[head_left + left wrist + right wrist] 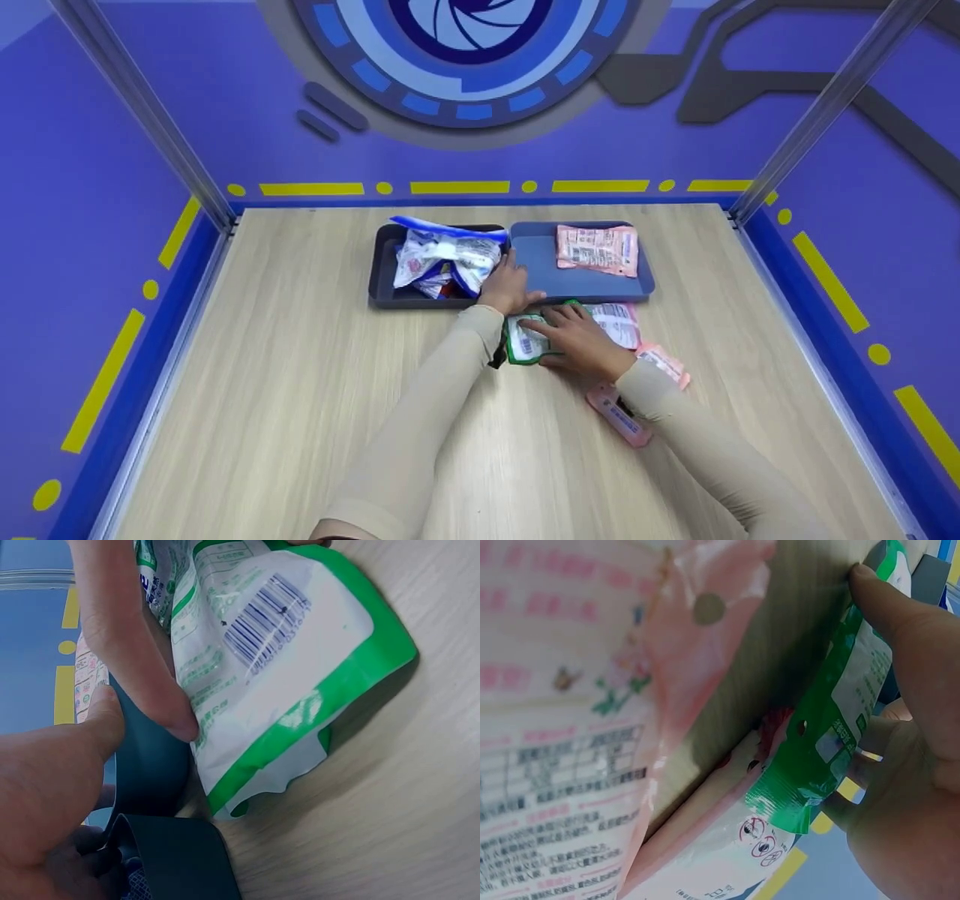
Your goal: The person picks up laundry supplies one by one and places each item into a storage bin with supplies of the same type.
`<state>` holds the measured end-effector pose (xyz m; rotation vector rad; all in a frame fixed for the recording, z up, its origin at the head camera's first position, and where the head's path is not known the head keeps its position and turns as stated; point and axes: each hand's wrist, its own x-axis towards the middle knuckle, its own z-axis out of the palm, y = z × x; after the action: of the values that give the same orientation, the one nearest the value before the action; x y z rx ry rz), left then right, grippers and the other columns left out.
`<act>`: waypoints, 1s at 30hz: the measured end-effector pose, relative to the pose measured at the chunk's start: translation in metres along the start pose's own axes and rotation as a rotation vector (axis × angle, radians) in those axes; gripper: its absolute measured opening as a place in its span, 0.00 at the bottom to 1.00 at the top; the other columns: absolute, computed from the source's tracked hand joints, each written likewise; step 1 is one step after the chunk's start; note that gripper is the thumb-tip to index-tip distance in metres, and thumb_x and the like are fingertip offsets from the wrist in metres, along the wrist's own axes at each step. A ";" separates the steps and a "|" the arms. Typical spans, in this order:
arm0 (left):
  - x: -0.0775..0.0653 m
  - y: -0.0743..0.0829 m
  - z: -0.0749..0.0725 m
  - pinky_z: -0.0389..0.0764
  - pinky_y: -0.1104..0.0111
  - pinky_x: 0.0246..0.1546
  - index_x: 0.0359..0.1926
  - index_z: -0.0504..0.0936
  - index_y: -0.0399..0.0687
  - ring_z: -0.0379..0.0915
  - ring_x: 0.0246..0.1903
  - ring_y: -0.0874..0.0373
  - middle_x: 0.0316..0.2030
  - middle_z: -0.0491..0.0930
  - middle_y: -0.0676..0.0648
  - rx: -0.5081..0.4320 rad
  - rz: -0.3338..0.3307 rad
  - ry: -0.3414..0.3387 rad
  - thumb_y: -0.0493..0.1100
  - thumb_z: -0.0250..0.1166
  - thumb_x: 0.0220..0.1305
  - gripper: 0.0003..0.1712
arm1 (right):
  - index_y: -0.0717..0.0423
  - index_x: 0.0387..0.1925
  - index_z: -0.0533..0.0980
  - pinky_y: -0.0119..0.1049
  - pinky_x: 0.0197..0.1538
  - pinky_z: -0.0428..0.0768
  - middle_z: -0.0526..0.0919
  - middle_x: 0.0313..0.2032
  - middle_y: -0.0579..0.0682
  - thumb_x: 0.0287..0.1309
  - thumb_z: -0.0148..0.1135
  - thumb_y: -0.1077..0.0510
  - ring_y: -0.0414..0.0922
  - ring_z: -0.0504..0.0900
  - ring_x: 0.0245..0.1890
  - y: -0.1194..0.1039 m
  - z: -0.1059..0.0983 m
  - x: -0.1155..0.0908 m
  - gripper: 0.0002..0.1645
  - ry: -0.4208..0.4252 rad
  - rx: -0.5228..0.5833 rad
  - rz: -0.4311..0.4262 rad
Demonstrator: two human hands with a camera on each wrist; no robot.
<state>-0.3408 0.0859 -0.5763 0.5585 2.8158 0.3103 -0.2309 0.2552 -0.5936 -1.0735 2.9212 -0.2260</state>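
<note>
My left hand (507, 286) lies where two adjoining trays meet. Its thumb (109, 714) touches the rim of the blue-grey tray (536, 255), while its other fingers reach into the black tray (381, 281) and are partly hidden. My right hand (581, 339) grips a green and white packet (277, 645) from above, thumb on the near side and fingers across the far side. This packet, printed with a barcode, sits in front of the trays. Beside it lies a pink and white packet (621, 324), partly covered.
Blue and white packets (446, 259) fill the black tray and rise above its rim. A pink packet (598, 250) lies in the blue-grey tray. Under my right forearm are another pink packet (664, 364) and a narrow pink packet (619, 416). Blue panels (480, 165) enclose the wooden table.
</note>
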 end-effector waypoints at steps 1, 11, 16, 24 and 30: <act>0.000 0.000 0.000 0.66 0.59 0.72 0.73 0.71 0.42 0.45 0.79 0.46 0.81 0.42 0.37 0.001 0.000 -0.004 0.69 0.61 0.68 0.45 | 0.40 0.76 0.67 0.65 0.70 0.63 0.71 0.70 0.62 0.60 0.74 0.42 0.63 0.68 0.68 0.000 0.000 0.000 0.45 -0.001 0.000 0.001; 0.002 0.000 0.000 0.62 0.59 0.74 0.73 0.71 0.42 0.41 0.80 0.46 0.81 0.42 0.38 0.013 0.004 -0.026 0.69 0.59 0.70 0.45 | 0.39 0.74 0.69 0.68 0.68 0.64 0.77 0.66 0.58 0.56 0.78 0.47 0.63 0.70 0.66 -0.002 -0.007 0.003 0.45 -0.041 0.006 0.009; 0.001 0.000 0.001 0.62 0.59 0.74 0.73 0.71 0.42 0.41 0.80 0.45 0.81 0.42 0.38 0.016 0.011 -0.015 0.69 0.59 0.70 0.44 | 0.38 0.74 0.69 0.67 0.67 0.65 0.78 0.64 0.57 0.56 0.78 0.47 0.62 0.71 0.65 -0.002 -0.009 0.003 0.45 -0.051 0.004 0.021; -0.001 0.002 0.000 0.66 0.59 0.72 0.73 0.71 0.41 0.46 0.79 0.46 0.81 0.41 0.37 0.004 0.003 -0.003 0.69 0.59 0.70 0.44 | 0.42 0.74 0.69 0.69 0.68 0.61 0.78 0.66 0.57 0.54 0.79 0.46 0.63 0.70 0.66 0.001 -0.009 0.002 0.47 -0.024 0.038 0.016; 0.000 0.001 0.002 0.66 0.59 0.72 0.72 0.72 0.41 0.47 0.78 0.46 0.81 0.43 0.37 0.006 0.002 0.011 0.69 0.60 0.69 0.45 | 0.43 0.73 0.70 0.68 0.68 0.62 0.80 0.63 0.57 0.54 0.78 0.45 0.63 0.73 0.64 0.001 -0.008 0.000 0.47 -0.007 0.012 0.006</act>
<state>-0.3403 0.0870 -0.5780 0.5619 2.8282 0.3068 -0.2324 0.2569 -0.5854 -1.0615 2.9129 -0.2397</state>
